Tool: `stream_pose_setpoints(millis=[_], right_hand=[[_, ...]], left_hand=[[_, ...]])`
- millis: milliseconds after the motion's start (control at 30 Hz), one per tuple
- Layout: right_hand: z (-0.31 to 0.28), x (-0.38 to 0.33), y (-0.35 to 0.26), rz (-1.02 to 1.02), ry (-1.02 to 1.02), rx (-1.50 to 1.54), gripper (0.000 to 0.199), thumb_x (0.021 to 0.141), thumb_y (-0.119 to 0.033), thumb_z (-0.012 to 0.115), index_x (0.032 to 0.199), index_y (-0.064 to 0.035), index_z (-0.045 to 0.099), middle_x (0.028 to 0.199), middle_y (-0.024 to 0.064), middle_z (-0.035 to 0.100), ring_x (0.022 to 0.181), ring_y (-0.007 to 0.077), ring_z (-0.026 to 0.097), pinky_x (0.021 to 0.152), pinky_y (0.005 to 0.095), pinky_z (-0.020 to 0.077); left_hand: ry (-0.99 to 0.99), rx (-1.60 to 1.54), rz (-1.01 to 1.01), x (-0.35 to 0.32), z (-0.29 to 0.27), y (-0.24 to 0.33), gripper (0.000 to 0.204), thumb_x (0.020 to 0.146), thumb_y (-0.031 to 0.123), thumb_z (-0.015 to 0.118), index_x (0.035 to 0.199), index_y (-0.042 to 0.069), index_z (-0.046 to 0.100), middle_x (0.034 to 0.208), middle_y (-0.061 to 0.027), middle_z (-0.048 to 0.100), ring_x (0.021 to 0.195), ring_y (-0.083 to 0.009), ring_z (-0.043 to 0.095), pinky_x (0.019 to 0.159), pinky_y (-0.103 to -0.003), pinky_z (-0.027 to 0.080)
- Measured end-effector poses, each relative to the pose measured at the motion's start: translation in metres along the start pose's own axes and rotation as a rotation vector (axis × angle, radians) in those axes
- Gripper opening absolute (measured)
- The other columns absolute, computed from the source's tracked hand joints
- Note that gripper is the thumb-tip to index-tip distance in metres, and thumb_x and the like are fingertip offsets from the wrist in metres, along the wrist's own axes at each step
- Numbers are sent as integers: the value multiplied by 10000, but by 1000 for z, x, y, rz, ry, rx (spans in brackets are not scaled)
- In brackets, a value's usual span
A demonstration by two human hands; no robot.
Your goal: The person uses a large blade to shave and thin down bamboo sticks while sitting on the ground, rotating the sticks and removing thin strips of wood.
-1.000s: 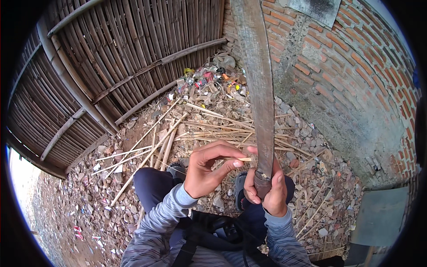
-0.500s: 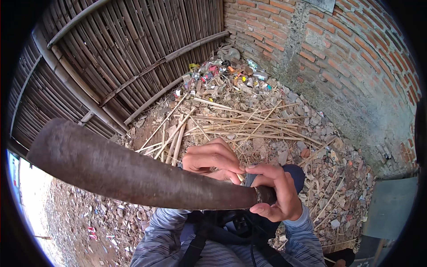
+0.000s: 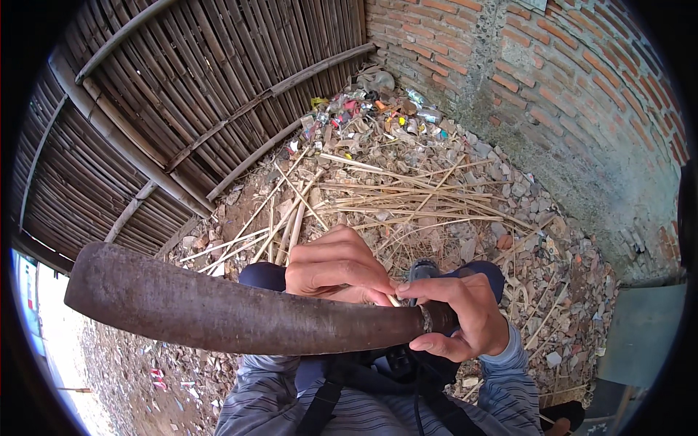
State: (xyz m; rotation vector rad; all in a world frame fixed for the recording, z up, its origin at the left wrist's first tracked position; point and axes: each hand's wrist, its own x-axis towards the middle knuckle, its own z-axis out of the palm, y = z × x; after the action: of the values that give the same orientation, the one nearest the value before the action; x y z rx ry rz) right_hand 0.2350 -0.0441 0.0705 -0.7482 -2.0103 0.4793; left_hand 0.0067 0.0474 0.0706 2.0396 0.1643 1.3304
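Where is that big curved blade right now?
In the head view the big curved blade lies crosswise low in the picture, its handle gripped in the right hand and its tip pointing left, just under the left hand.

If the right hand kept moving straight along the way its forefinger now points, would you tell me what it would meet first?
The right hand grips the handle of a big knife, forefinger pointing left. Straight on, it would first meet the left hand, whose fingertips pinch a thin stick right beside it; depth is hard to judge.
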Motion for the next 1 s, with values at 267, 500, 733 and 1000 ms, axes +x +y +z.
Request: stream_pose_setpoints(millis=[267,500,733,1000], right_hand=[[-7,5,-3,-6,-42,-45,569,921,-400,791,1330,-51,605,1123,42,793,631,172,738,503,292,520],[-9,8,-3,25,-94,76,506,922,-352,798,1293,-50,634,1100,69,794,718,202,771,554,299,551],[-14,10,-5,102,-129,236,386,918,-262,806,1191,-11,697,1095,113,790,855,258,790,693,325,608],[-1,-4,-1,229,-13,354,379,927,-195,799,1219,27,702,1082,180,777,896,257,790,782,323,602]], left_hand=[[1,22,-12,-1,-1,1,195,739,183,909,863,69,811,817,-29,772,744,-161,690,690,-305,468],[-7,90,25,1,-5,5,193,760,216,901,854,75,809,807,-23,770,735,-158,690,679,-300,467],[16,127,-3,2,-1,10,209,741,244,902,830,82,805,786,-8,763,728,-154,694,677,-307,473],[-22,187,15,-7,-4,-9,193,815,289,850,938,144,815,856,13,764,767,-152,695,709,-316,459]])
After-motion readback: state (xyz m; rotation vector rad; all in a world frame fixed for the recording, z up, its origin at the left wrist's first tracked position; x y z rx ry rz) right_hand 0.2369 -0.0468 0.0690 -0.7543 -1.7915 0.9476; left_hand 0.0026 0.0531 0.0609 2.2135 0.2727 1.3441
